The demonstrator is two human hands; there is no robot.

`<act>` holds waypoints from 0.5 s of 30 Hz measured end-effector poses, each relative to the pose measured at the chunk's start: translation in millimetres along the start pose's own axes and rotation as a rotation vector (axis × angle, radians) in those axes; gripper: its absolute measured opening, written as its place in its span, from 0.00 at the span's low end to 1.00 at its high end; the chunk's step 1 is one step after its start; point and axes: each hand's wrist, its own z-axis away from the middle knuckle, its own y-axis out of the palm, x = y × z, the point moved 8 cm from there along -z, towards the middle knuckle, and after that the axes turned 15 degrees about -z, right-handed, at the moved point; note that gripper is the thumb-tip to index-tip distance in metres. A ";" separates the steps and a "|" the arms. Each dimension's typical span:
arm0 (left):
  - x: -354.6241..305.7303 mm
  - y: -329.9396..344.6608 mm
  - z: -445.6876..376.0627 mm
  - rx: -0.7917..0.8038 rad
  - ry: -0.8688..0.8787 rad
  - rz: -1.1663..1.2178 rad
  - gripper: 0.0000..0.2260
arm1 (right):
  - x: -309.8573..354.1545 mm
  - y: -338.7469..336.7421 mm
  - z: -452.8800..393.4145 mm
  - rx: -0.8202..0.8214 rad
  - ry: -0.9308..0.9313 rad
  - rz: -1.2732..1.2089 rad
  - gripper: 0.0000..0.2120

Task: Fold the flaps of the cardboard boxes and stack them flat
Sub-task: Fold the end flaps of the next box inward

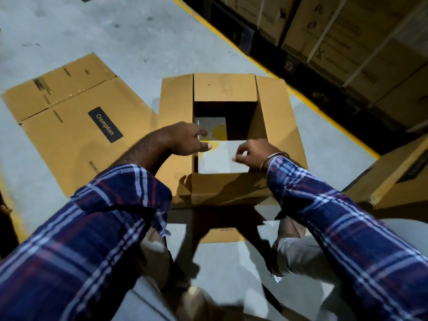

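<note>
A flattened box [76, 121] lay on the grey concrete floor [69, 26], toward its left side, and bore a dark label reading "Crompton" [105, 124]; small print near its lower edge began "CEILING F", the rest hidden behind the left sleeve [104, 216]. Just right of it, overlapping its edge, stood an open box [225, 89] of plain brown corrugated cardboard, its four flaps spread outward and its bottom open, so that floor showed through the square opening. A small strip of print on the cardboard below the near flap was too blurred to read.

The left hand [185, 139] hovered over the box's left inner edge, fingers loosely curled and slightly apart, thumb stretched toward the opening, holding nothing. The right hand [253, 152] was at the right inner edge near the front corner, fingers curled inward; whether they pinched the cardboard could not be told. A metal bangle [273, 158] circled that wrist. Both sleeves were blue plaid.

A yellow line [231, 40] ran diagonally across the floor past the box's far side, and beyond it stood strapped cartons [347, 31] in shadow, their markings unreadable. Another carton [400, 174] sat at the right edge.
</note>
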 end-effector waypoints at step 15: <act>-62.7 7.5 30.5 0.033 0.112 -0.050 0.31 | -51.2 148.9 19.3 0.108 -0.007 0.410 0.28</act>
